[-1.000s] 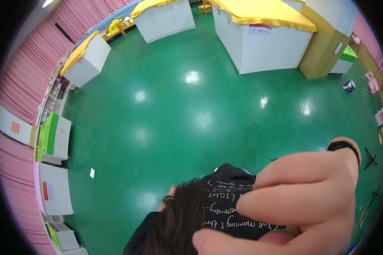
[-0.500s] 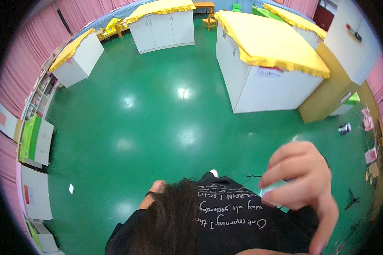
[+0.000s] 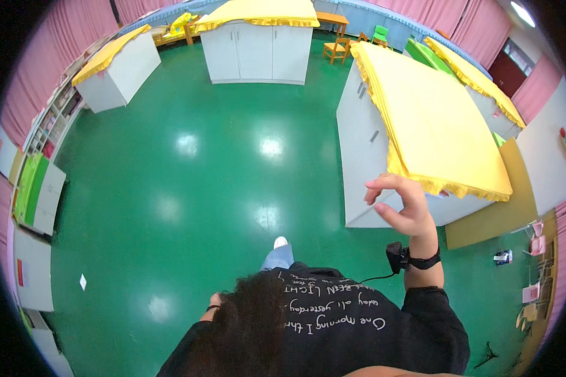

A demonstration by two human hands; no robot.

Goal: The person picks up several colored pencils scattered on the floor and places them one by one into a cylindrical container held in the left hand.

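Note:
My right hand [image 3: 404,202] is raised out in front on the right, its fingers loosely bent with a gap between thumb and fingertips and nothing in it. A black strap [image 3: 426,259] with a small black device [image 3: 396,256] and a thin cable goes round that wrist. Behind the hand, in the picture, stands a white cabinet [image 3: 366,169] under a yellow ruffled cloth [image 3: 443,119]; whether I touch it, I cannot tell. Of my left hand [image 3: 214,300] only a sliver by the wrist shows at my left side, its fingers hidden behind my dark hair and black shirt.
Glossy green floor [image 3: 220,157] stretches ahead, with a small white piece [image 3: 83,282] lying at left. More cloth-topped white cabinets [image 3: 255,53] stand at the back. Green-topped cupboards [image 3: 34,195] line the left wall. Small pink chairs [image 3: 532,292] and a black stand [image 3: 486,357] are at right.
My right hand has moved forward and away from the camera, from low over my shirt to in front of the cabinet. One foot in a white shoe now shows further forward; the cabinets appear closer.

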